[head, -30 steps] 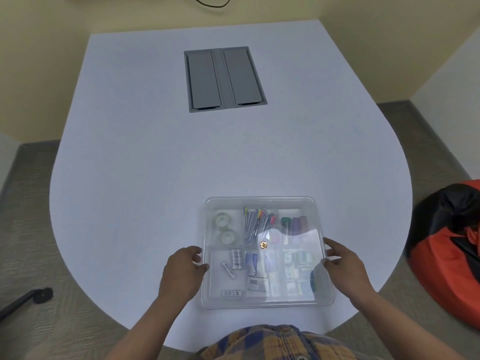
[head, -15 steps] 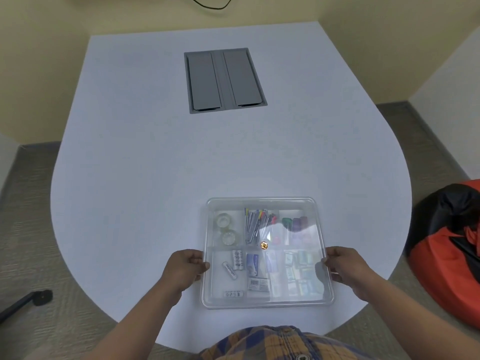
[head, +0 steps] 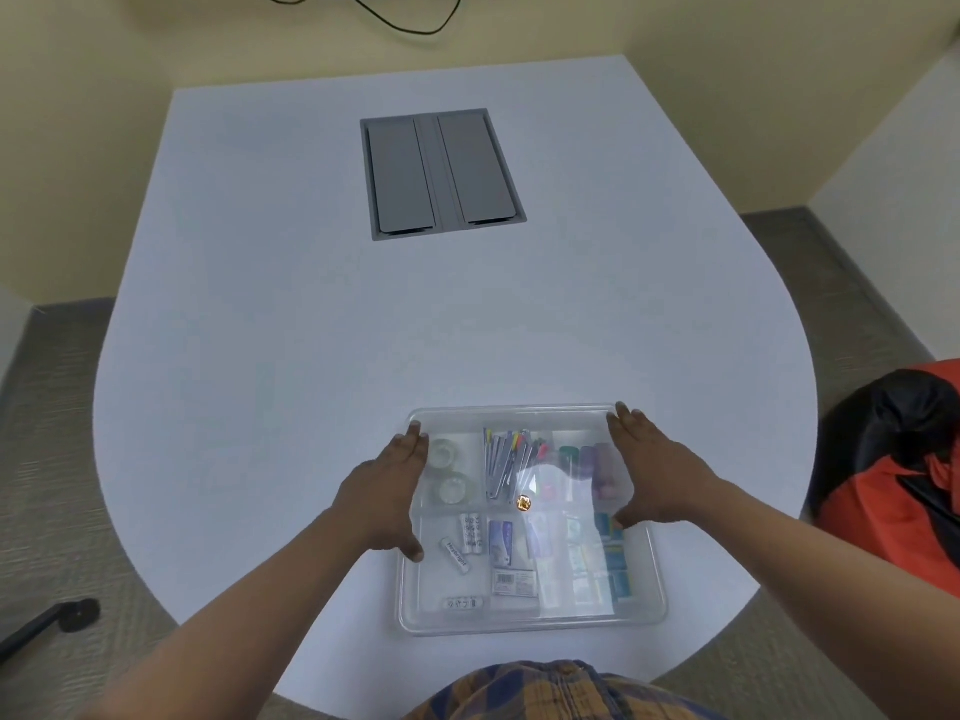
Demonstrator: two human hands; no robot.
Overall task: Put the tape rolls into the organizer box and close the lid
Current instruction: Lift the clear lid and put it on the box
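Note:
A clear plastic organizer box lies on the white table near its front edge, with its transparent lid down on top. Two clear tape rolls show through the lid in the far left compartment. My left hand lies along the box's left edge, fingers stretched toward the far left corner and thumb on the side. My right hand lies along the right edge in the same way, fingertips at the far right corner. Both hands clasp the box from the sides.
Pens, batteries, small packets and coloured items fill the other compartments. A grey cable hatch is set into the white table farther back. A red and black bag sits on the floor at right. A black chair foot is at lower left.
Both hands slid from the middle of the box's sides toward its far corners, and their fingers stretched out along the lid edges. The box stayed where it was.

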